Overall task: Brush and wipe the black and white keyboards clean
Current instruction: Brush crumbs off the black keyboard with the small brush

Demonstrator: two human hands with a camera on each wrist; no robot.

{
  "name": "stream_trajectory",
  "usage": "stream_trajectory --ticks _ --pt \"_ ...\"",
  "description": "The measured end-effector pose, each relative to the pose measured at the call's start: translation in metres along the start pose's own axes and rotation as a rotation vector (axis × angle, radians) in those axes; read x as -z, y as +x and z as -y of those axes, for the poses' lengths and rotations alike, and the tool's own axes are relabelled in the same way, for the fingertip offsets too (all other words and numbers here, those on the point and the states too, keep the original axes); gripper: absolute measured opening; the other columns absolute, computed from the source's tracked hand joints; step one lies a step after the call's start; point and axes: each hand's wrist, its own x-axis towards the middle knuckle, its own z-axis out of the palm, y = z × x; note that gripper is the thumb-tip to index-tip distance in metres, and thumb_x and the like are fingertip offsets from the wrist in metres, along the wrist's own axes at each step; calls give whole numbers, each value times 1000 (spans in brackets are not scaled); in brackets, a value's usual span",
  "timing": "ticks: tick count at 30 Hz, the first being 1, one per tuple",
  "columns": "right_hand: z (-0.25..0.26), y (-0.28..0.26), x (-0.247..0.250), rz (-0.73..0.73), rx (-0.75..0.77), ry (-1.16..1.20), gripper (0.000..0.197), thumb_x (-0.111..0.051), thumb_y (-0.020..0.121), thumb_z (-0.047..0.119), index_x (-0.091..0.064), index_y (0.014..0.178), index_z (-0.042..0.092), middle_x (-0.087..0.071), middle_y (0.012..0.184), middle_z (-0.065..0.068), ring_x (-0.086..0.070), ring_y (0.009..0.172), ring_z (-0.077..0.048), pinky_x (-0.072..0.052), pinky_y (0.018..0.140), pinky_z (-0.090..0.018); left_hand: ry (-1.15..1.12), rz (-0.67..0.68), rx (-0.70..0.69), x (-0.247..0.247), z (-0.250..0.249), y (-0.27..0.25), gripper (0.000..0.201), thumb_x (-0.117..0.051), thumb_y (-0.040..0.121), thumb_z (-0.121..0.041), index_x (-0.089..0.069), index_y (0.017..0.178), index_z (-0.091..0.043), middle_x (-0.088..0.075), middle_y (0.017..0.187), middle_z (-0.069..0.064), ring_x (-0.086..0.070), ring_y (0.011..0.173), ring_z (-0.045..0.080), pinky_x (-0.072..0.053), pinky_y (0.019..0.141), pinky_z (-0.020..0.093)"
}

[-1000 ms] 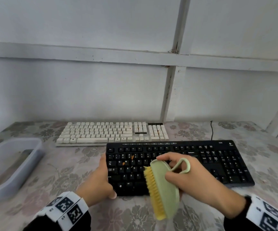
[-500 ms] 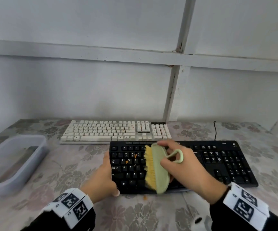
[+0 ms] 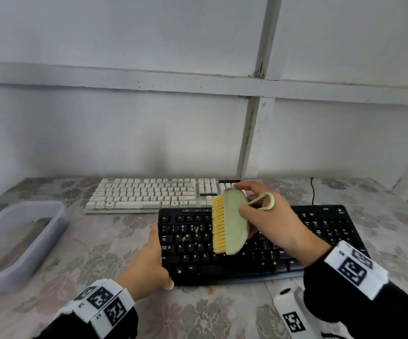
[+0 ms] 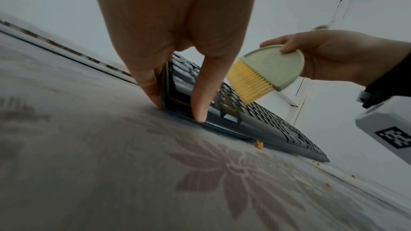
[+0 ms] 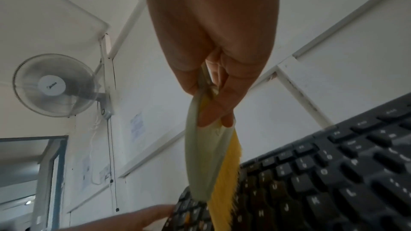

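Brush (image 3: 229, 221) held clear above black keyboard (image 3: 320, 243), bristles pointed away from the right hand (image 3: 271, 223).

Brush body is pinched between right thumb and curled fingers; an air gap is seen under the bristles in the left wrist view. Keyboard's end edge is clamped by the left hand (image 3: 149, 260), fingers along the side, thumb at the near corner. White keyboard (image 3: 144, 195) is set beyond both hands, near the black one's far edge. Orange crumbs (image 3: 196, 229) are seen on keys just past the left hand, more (image 4: 258, 144) on the floral tablecloth (image 3: 100, 245) along the near edge. Grey tub (image 3: 58, 231) is parked well outboard of the left hand. White panelled wall (image 3: 124, 130) is close behind.
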Motion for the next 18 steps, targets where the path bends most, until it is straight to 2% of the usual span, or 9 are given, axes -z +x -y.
stream_trajectory --ticks 3,6,9,10,13,16,18 --pt "-9 -8 -10 41 -15 -36 40 -52 85 -2 -59 116 21 -66 96 -7 -69 71 -15 -56 51 -29 6 -1 -1 0 0 1 111 -65 62 10 0 142 -32 -60 85 4 -61 79 16 -47 61 23" --pt "-18 -28 -15 124 -54 -84 40 -52 84 1 -60 115 25 -62 87 -8 -58 54 -3 -49 46 -21 13 1 0 0 1 2 110 -64 63 9 0 142 -32 -58 80 2 -60 74 14 -44 58 20" --pt "-17 -38 -8 237 -116 -115 39 -54 83 6 -62 111 33 -64 88 -10 -61 61 -13 -56 51 -36 19 -4 0 0 1 2 109 -64 63 10 -1 142 -32 -59 83 5 -60 75 15 -45 57 20" --pt "-14 -37 -4 244 -124 -111 38 -55 83 5 -64 110 32 -65 86 -7 -63 62 -14 -55 51 -35 20 -5 1 0 1 1 109 -64 63 10 -1 141 -32 -60 85 8 -61 76 17 -47 58 22" --pt "-1 -21 5 174 -78 -76 37 -54 84 -1 -64 110 24 -62 83 -5 -64 60 -11 -52 48 -27 18 -2 -3 0 2 2 110 -65 63 10 0 142 -32 -62 87 11 -63 78 19 -50 61 25" --pt "8 0 -1 69 0 -22 40 -52 86 -1 -59 119 20 -63 85 -6 -66 61 -9 -53 50 -26 27 -2 -11 1 1 2 110 -65 63 9 0 142 -31 -58 81 2 -61 75 15 -48 60 22" --pt "9 10 -10 27 32 -1 40 -51 88 -1 -57 122 18 -64 85 -4 -68 62 -10 -55 51 -27 26 -1 -15 0 1 1 111 -66 63 9 0 142 -31 -57 79 2 -60 74 15 -48 60 22"
